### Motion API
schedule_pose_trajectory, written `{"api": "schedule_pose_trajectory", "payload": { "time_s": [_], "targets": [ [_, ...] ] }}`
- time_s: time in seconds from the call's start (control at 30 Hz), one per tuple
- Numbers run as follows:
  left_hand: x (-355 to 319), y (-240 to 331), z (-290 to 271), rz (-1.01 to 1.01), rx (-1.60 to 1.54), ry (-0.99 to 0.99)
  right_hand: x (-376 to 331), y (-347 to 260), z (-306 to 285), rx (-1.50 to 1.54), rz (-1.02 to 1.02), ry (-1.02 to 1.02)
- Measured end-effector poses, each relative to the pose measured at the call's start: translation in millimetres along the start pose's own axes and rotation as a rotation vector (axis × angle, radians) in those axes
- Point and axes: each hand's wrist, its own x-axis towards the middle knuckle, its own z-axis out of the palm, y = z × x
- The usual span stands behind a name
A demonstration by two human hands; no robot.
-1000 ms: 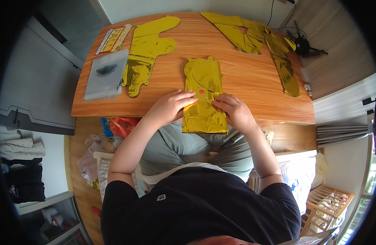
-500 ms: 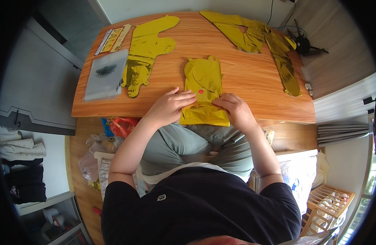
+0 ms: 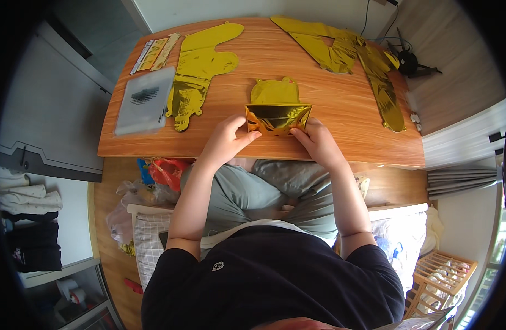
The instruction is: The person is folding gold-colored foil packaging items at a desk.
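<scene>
A flat gold foil balloon (image 3: 278, 116) lies in front of me near the table's front edge, its near part raised and folded away from me. The far part, with small tabs on its rim, rests flat on the wood. My left hand (image 3: 226, 141) grips the raised flap at its left corner, thumb on the near face. At the right corner my right hand (image 3: 319, 144) pinches the same flap, thumb also in front. The fingers behind the foil are partly hidden.
Another flat gold foil balloon (image 3: 204, 69) lies to the left, beside a clear plastic sleeve (image 3: 146, 102) and several printed strips (image 3: 154, 53). A larger gold foil piece (image 3: 330, 47) spreads at the far right, near a black device (image 3: 408, 61) with cables.
Both hands have lifted the near end of the foil balloon and turned it up and away from me. The red dot on it is now covered.
</scene>
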Motion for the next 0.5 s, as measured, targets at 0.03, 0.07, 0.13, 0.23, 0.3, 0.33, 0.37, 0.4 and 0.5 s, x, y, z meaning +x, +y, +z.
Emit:
{"api": "schedule_pose_trajectory", "payload": {
  "time_s": [0.03,0.07,0.13,0.23,0.3,0.33,0.37,0.4,0.5],
  "targets": [
    [-1,-5,1,0.099,0.032,0.099,1,-2,0,0.032,0.003,0.013],
    [0,-4,1,0.2,0.062,0.195,0,-2,0,0.032,0.004,0.014],
    [-4,0,7,0.196,0.08,0.235,0,-1,1,0.025,0.008,0.038],
    [-3,1,9,0.111,0.048,0.212,-2,2,4,0.041,-0.007,0.063],
    [-2,0,9,0.034,-0.005,0.145,-3,6,5,0.029,-0.008,0.055],
    [-2,0,8,0.031,0.012,0.139,-3,7,5,0.016,-0.009,0.049],
    [-1,2,7,0.027,0.028,0.133,-5,9,3,0.016,-0.008,0.049],
    [-1,5,5,0.028,0.027,0.132,-7,11,1,-0.055,0.01,-0.004],
    [-2,7,-1,0.026,0.136,-0.035,-15,4,-6,-0.11,-0.074,-0.047]
  ]
}}
